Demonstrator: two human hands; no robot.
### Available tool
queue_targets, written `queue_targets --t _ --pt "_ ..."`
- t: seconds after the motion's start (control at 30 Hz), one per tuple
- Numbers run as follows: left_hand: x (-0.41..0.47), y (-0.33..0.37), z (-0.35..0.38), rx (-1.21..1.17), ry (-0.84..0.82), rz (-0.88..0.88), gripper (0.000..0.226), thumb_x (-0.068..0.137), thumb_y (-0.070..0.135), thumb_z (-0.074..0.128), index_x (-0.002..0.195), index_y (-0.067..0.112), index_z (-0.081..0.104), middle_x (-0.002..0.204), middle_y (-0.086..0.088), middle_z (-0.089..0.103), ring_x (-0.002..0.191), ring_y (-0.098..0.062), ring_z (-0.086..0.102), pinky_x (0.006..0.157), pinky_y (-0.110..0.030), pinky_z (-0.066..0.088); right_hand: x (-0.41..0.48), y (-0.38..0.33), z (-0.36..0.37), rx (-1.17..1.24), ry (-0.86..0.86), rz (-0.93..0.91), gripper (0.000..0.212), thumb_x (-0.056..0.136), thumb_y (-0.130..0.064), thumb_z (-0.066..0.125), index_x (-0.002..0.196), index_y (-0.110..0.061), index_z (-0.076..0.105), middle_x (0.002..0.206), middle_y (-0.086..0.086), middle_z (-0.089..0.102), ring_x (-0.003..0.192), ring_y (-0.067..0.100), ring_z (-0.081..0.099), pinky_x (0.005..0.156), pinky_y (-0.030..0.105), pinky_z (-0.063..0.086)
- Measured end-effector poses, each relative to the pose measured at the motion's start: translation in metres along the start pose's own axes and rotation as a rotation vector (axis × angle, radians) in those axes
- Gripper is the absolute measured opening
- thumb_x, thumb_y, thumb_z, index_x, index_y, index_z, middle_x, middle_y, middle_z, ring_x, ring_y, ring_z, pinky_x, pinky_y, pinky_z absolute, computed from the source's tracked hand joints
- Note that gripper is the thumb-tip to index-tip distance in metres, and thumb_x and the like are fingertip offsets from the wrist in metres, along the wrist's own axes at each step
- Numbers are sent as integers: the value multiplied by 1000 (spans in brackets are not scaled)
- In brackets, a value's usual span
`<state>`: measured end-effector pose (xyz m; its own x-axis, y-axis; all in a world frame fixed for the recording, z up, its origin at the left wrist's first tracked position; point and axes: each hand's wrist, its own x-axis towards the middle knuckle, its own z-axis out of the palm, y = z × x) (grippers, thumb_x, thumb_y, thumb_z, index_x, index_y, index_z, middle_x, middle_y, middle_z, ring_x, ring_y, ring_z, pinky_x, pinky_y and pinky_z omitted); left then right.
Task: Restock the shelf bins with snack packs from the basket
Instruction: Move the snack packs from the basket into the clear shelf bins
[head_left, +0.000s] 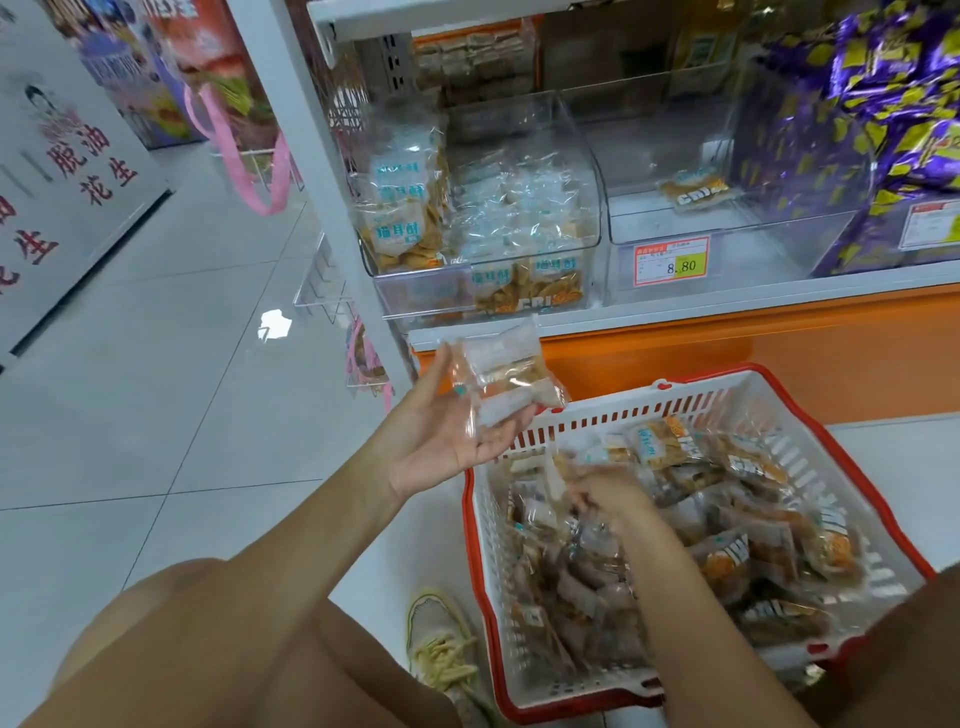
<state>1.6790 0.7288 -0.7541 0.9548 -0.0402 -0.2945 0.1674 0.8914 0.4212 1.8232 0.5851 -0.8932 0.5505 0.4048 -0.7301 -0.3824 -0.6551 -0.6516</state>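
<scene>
Head view: left hand (451, 432), palm up, fingers curled, holds clear snack packs (511, 375) just above the basket's (623, 415) far-left corner. Right hand (609, 493), blurred among packs inside the basket, has an unclear grip. Shelf bins (582, 156) stand behind the basket.

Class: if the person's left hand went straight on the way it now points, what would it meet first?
Probably the orange shelf base just under the clear bin, with the held packs touching before the left hand itself. Depth is unclear from this one view.
</scene>
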Motion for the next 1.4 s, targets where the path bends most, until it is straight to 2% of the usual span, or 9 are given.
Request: queue_targets --t 0.13,0.3,0.43,0.6,0.83,1.07,1.2,1.3,1.4 --pt "1 6 5 -129 -13 26 89 66 73 58 128 10 59 134 -24 52 108 -40 61 82 -42 57 -38 -42 -31 145 93 -191 18 88 0 59 103 -7 67 71 4 58 60 11 49 56 19 43" --pt "18 4 11 -155 39 36 83 80 72 48 139 14 45 125 -20 59 106 -34 62 82 -38 56 -108 -84 -47 380 198 -554 36 91 5 52 98 -25 71 69 5 59 63 13 51 61 22 48" --pt "31 -2 19 -121 147 53 53 93 55 45 121 11 58 124 -19 56 91 -29 66 61 -33 56 -141 -96 -43 545 285 -830 31 94 -1 53 113 -19 69 77 5 67 63 11 65 60 17 53" --pt "47 -10 31 49 239 150 45 81 29 63 119 7 54 87 -14 61 64 -21 65 56 -27 55 -145 -89 -23 710 117 -871 30 94 -5 54 120 -17 65 103 9 72 87 22 72 74 25 57" --pt "60 -9 46 149 135 62 46 73 32 76 111 10 64 105 -9 63 90 -20 58 81 -30 45 -127 -77 -28 723 83 -895 33 93 -6 55 123 -17 63 106 5 72 96 18 69 76 22 55" --pt "74 -8 49 721 350 192 64 69 32 82 123 8 56 109 -4 72 104 -14 66 103 -41 43 -124 -72 -51 474 542 -1130 32 92 -1 56 118 -16 67 95 11 59 88 22 67 85 31 57" --pt "75 -2 53 652 314 103 36 90 27 61 118 4 60 109 -9 71 98 -18 65 80 -30 55 -121 -66 -60 93 715 -1442 21 95 -16 56 112 -13 68 95 3 61 81 20 66 67 34 56" --pt "71 4 49 638 335 25 26 93 31 56 107 11 63 103 -9 67 86 -18 64 74 -30 55 -125 -66 -72 -152 837 -1588 28 87 4 59 111 -9 67 95 7 65 73 20 64 56 33 51" --pt "71 11 49 675 341 -86 27 94 33 53 111 14 62 110 -8 63 92 -21 64 76 -32 56 -137 -77 -81 -378 840 -1664 31 86 4 59 111 -9 68 93 8 68 74 11 61 64 11 47"
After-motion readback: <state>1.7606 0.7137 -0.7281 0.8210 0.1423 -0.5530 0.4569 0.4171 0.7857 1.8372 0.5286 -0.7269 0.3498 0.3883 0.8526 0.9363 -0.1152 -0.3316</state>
